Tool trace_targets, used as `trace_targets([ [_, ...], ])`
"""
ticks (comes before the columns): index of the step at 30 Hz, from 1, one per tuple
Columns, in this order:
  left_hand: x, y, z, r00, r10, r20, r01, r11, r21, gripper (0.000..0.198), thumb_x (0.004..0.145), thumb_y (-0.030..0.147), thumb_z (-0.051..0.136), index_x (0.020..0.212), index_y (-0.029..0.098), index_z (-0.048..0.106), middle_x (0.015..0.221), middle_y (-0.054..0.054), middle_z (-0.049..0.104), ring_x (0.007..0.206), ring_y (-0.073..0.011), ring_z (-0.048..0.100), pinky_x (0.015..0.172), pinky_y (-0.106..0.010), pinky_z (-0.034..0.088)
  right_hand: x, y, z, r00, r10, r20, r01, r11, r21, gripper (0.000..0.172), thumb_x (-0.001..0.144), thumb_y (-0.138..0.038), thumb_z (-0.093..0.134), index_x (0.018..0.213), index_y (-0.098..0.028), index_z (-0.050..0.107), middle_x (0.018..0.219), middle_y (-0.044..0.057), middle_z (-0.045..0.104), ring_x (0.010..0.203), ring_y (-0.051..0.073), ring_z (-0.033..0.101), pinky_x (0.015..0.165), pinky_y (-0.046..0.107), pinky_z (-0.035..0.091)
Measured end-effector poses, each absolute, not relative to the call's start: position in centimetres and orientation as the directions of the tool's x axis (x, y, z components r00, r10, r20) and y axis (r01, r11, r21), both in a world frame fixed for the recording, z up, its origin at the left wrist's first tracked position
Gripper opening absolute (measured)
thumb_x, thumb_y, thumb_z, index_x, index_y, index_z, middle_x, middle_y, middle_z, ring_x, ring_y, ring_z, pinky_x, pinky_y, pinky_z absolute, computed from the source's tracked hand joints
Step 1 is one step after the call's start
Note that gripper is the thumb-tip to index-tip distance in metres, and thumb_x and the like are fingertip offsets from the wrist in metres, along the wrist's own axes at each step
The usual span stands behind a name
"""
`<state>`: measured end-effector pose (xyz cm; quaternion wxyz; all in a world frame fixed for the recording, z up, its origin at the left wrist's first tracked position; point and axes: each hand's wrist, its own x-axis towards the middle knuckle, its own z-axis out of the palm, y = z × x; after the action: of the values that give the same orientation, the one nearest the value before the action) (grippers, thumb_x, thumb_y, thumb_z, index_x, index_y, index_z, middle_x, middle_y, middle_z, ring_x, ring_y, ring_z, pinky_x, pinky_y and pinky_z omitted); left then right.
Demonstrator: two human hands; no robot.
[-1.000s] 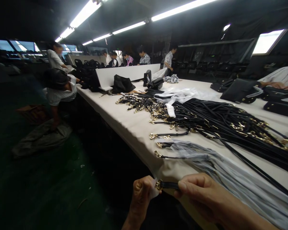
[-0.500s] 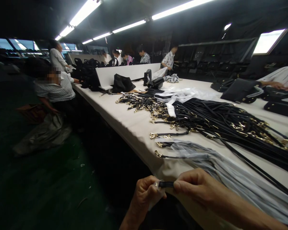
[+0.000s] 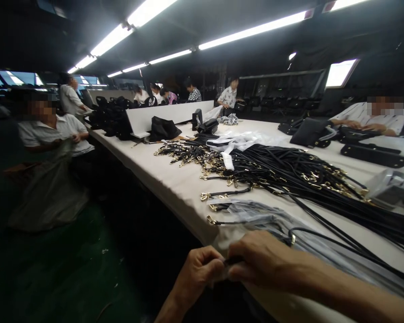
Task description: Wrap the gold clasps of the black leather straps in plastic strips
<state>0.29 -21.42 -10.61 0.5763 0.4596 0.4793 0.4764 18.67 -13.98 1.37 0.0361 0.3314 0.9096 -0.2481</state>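
In front of the table's near edge, my two hands meet at a short stretch of black strap (image 3: 234, 260). My left hand (image 3: 200, 273) is closed, thumb and fingers pinching the strap's end, with a bit of clear plastic film below them. Close beside it, my right hand (image 3: 259, 262) is wrapped round the strap, hiding most of it. Just beyond lie straps in clear plastic sleeves (image 3: 265, 211), one gold clasp (image 3: 211, 220) poking out at the left. A large pile of black straps (image 3: 283, 166) with gold clasps spreads behind them.
The long cream-covered table (image 3: 148, 170) carries white strips (image 3: 235, 140), a black bag (image 3: 164, 128) and a white divider (image 3: 171, 110). Across it a co-worker (image 3: 373, 119) handles black bags. At left another person (image 3: 57, 134) holds a large sack (image 3: 50, 188).
My right hand has closed in on my left, covering more of the strap. The view has shifted right. The person at left has raised the sack.
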Motion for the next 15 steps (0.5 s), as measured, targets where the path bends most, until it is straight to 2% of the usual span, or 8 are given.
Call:
trace_targets([
  [3, -0.8, -21.3, -10.3, 0.037, 0.999, -0.016, -0.074, 0.019, 0.997, 0.052, 0.073, 0.062, 0.076, 0.072, 0.011, 0.07, 0.057, -0.001, 0.06, 0.052, -0.008, 0.046, 0.05, -0.019, 0.035, 22.5, -12.0, 3.1, -0.698, 0.521, -0.492, 0.707, 0.391, -0.589, 0.041, 0.088, -0.054, 0.057, 0.091, -0.017, 0.073, 0.062, 0.001, 0.061, 0.048, 0.01, 0.043, 0.047, 0.02, 0.025],
  [5, -1.3, -21.1, -10.2, 0.031, 0.999, -0.017, -0.114, 0.02, 0.993, 0.053, 0.069, 0.063, 0.079, 0.073, 0.011, 0.067, 0.058, -0.001, 0.062, 0.049, -0.0073, 0.046, 0.048, -0.018, 0.035, 25.0, -10.8, 3.7, -0.665, 0.527, -0.529, 0.712, 0.236, -0.661, 0.05, 0.092, -0.059, 0.05, 0.089, -0.014, 0.072, 0.056, 0.0, 0.058, 0.045, 0.008, 0.039, 0.047, 0.02, 0.027],
  [7, -1.0, -20.8, -10.1, 0.067, 0.997, -0.044, -0.196, 0.056, 0.979, 0.056, 0.064, 0.065, 0.082, 0.075, 0.014, 0.061, 0.058, -0.002, 0.064, 0.045, -0.008, 0.048, 0.043, -0.018, 0.036, 26.6, -10.3, 4.2, -0.623, 0.623, -0.472, 0.715, 0.21, -0.667, 0.048, 0.089, -0.058, 0.055, 0.081, -0.013, 0.071, 0.051, -0.002, 0.05, 0.046, 0.008, 0.037, 0.047, 0.02, 0.027],
  [9, -0.1, -20.5, -9.9, 0.124, 0.992, -0.039, -0.276, 0.072, 0.958, 0.057, 0.063, 0.064, 0.083, 0.075, 0.016, 0.054, 0.06, -0.004, 0.068, 0.045, -0.0112, 0.056, 0.044, -0.02, 0.042, 27.1, -10.6, 5.0, -0.573, 0.708, -0.412, 0.76, 0.271, -0.591, 0.043, 0.087, -0.054, 0.059, 0.072, -0.015, 0.068, 0.051, -0.003, 0.045, 0.047, 0.008, 0.036, 0.046, 0.021, 0.024],
  [11, 1.1, -20.2, -9.5, 0.171, 0.985, 0.004, -0.326, 0.052, 0.944, 0.053, 0.07, 0.061, 0.081, 0.077, 0.017, 0.051, 0.064, -0.007, 0.072, 0.051, -0.0146, 0.064, 0.05, -0.022, 0.046, 26.9, -11.4, 6.3, -0.561, 0.756, -0.337, 0.802, 0.395, -0.449, 0.04, 0.087, -0.049, 0.059, 0.066, -0.016, 0.066, 0.052, -0.003, 0.044, 0.049, 0.009, 0.034, 0.046, 0.023, 0.02],
  [15, 3.2, -20.0, -8.2, 0.215, 0.975, 0.058, -0.365, 0.025, 0.931, 0.047, 0.081, 0.058, 0.073, 0.081, 0.018, 0.048, 0.07, -0.01, 0.076, 0.06, -0.0171, 0.069, 0.058, -0.024, 0.049, 25.6, -13.3, 8.7, -0.607, 0.777, -0.165, 0.794, 0.591, -0.138, 0.03, 0.086, -0.037, 0.06, 0.065, -0.018, 0.069, 0.055, 0.0, 0.054, 0.049, 0.01, 0.036, 0.049, 0.026, 0.018],
])
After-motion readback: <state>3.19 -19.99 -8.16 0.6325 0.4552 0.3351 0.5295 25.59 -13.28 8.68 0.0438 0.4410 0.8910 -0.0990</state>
